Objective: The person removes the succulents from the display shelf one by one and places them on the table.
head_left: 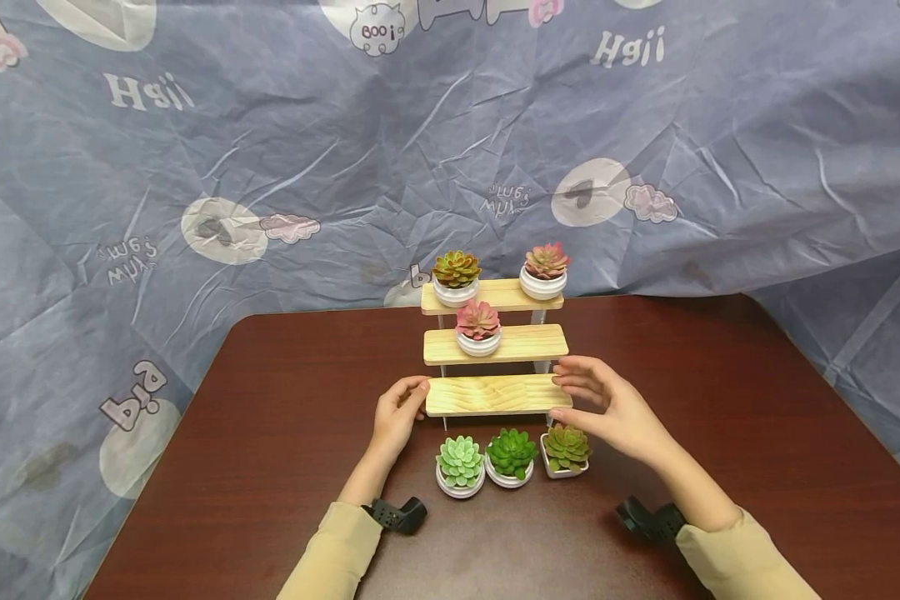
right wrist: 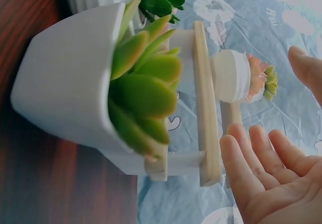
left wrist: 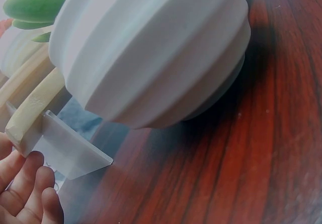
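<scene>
A three-tier plant stand with pale wooden shelves [head_left: 498, 395] and clear supports [left wrist: 75, 148] stands mid-table. My left hand [head_left: 399, 417] grips the left end of its lowest shelf, thumb near the top edge and fingers bent at the end. My right hand [head_left: 617, 410] is spread beside the right end, holding nothing; in the right wrist view its fingers [right wrist: 261, 156] are extended. In front of the stand are a light green succulent [head_left: 461, 462], a dark green succulent [head_left: 511, 454] and a succulent in a square white pot [head_left: 566, 450].
On the top shelf sit a yellow-green succulent [head_left: 457, 271] and a pink succulent [head_left: 546, 263]; another pink succulent [head_left: 478, 321] is on the middle shelf. The dark wooden table [head_left: 292, 392] meets a grey-blue printed cloth [head_left: 345, 150] behind.
</scene>
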Motion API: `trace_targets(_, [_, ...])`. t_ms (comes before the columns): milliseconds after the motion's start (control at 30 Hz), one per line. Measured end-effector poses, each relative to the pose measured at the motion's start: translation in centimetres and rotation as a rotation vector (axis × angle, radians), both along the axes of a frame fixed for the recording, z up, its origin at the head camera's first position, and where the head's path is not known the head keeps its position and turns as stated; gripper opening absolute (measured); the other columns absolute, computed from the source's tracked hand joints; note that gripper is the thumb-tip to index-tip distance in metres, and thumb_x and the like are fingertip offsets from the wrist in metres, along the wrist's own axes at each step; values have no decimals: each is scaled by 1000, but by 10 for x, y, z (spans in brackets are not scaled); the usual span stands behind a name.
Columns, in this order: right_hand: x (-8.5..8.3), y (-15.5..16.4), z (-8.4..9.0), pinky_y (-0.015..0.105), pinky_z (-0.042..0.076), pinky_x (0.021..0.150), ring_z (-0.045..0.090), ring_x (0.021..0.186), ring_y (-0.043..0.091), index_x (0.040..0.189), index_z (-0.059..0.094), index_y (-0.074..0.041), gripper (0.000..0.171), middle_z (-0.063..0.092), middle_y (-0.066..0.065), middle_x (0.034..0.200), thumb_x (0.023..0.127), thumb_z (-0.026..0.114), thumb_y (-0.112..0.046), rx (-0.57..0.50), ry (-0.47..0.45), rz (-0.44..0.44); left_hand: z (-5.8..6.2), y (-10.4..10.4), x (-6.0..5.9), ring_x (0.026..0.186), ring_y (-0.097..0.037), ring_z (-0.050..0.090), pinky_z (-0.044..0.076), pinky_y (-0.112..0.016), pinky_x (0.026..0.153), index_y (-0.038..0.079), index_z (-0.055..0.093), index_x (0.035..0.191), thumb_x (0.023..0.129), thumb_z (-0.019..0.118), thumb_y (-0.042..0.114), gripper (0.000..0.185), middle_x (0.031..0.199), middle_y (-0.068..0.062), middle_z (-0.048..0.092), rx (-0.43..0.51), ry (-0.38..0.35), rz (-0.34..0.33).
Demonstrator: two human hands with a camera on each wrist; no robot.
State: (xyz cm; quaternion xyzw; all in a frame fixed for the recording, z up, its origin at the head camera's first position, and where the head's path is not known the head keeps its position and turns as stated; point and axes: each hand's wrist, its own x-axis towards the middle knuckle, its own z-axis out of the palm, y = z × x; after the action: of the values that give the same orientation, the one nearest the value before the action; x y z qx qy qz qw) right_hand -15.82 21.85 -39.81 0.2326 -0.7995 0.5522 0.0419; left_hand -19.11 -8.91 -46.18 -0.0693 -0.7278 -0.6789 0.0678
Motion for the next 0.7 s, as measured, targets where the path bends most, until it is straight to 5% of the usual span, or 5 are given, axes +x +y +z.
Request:
trace_targets(300, [-3,-8,11,34,47,92,57,108,36,130,45,1,61,58,14,119,78,76,-6,32,3,-22,1,0,0,77,-52,50,52,-42,61,-6,65,107,95,55,8,20,75,-7,59,3,-1,3])
trace_targets(700, [-7,-17,20,37,46,93,59,107,19,131,44,2,63,56,16,121,78,77,-8,24,-20,-44,1,0,0,77,-52,51,52,-45,62,-5,65,107,95,56,9,21,77,-5,60,7,-4,2])
